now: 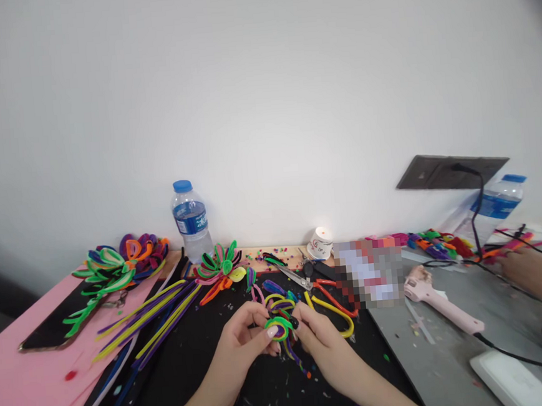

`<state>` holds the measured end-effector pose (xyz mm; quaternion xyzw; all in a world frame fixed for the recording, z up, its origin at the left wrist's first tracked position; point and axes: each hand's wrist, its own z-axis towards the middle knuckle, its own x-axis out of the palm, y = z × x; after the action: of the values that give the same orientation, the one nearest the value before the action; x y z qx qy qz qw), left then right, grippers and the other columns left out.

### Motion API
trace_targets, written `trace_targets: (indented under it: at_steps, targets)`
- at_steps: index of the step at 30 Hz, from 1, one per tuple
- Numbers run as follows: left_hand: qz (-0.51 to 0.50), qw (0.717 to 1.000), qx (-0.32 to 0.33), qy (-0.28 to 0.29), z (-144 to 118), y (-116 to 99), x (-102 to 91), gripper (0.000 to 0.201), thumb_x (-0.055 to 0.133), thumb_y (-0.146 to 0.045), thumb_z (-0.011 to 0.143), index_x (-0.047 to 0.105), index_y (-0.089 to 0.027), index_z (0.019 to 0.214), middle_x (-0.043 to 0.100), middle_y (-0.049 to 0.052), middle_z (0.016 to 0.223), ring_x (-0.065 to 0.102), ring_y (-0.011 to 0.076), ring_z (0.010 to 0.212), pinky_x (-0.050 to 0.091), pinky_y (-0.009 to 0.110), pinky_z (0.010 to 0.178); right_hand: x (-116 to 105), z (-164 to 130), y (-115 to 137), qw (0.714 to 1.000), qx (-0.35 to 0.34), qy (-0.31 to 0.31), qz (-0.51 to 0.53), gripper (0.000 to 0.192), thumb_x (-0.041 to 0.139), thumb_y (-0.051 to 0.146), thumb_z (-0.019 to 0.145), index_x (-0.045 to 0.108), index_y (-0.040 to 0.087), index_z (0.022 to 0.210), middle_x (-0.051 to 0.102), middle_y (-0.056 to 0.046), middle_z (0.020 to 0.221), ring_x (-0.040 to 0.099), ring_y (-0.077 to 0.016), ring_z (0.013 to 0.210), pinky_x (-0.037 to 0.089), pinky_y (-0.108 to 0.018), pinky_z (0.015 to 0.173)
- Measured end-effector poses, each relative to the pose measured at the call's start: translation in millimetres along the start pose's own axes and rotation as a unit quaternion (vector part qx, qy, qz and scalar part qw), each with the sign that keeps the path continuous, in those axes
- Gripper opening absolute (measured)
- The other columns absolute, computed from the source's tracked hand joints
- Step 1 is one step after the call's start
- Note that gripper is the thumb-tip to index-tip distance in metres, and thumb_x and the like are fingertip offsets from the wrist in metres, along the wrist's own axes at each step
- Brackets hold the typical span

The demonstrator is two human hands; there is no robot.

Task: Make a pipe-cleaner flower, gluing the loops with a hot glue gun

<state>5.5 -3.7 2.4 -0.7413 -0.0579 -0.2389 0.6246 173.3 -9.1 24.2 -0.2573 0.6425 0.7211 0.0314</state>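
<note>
At lower centre, I see a half-wound green, yellow and purple pipe-cleaner loop point(279, 325) pinched between my left hand point(244, 343) and right hand point(323, 343), fingers closed on it. Finished pipe-cleaner flowers point(116, 265) sit at left of the counter point(207, 352); loose straight stems point(144, 319) remain unused.

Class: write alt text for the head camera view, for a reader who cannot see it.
Left hand and right hand together pinch a green pipe-cleaner coil over a black mat. Loose pipe cleaners, scissors and a pink glue gun lie around them.
</note>
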Motion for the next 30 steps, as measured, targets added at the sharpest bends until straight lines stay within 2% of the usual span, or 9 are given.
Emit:
trace_targets:
  at_steps: [7, 24, 30]
  targets:
    - [-0.013, 1.000, -0.007, 0.004, -0.4, 0.3, 1.8, 0.015, 0.068, -0.023, 0.072, 0.055, -0.019, 0.078, 0.054, -0.005, 0.068, 0.057, 0.0101, 0.058, 0.043, 0.022, 0.055, 3.0, -0.2, -7.4, 0.999, 0.011, 0.012, 0.048, 0.021, 0.037, 0.025, 0.091, 0.040, 0.021, 0.070, 0.032, 0.007, 0.055, 0.028, -0.0094, 0.047, 0.026, -0.021, 0.045]
    - [-0.025, 1.000, -0.006, -0.005, -0.2, 0.2, 4.6, 0.015, 0.069, -0.024, 0.071, 0.055, -0.019, 0.076, 0.053, -0.005, 0.066, 0.054, 0.0103, 0.057, 0.045, 0.024, 0.056, 12.3, -2.6, -12.9, 0.992, 0.041, 0.010, 0.122, 0.025, 0.035, 0.036, 0.091, 0.039, 0.021, 0.072, 0.030, 0.008, 0.056, 0.025, -0.0085, 0.047, 0.023, -0.021, 0.042]
    - [-0.025, 1.000, -0.001, 0.003, -1.5, 1.4, 4.3, 0.013, 0.067, -0.022, 0.073, 0.055, -0.019, 0.079, 0.054, -0.004, 0.070, 0.055, 0.0099, 0.059, 0.045, 0.024, 0.058, 16.5, -3.5, -14.2, 0.987, 0.057, -0.002, 0.150, 0.022, 0.037, 0.033, 0.091, 0.040, 0.020, 0.072, 0.031, 0.008, 0.056, 0.024, -0.0081, 0.046, 0.022, -0.021, 0.042]
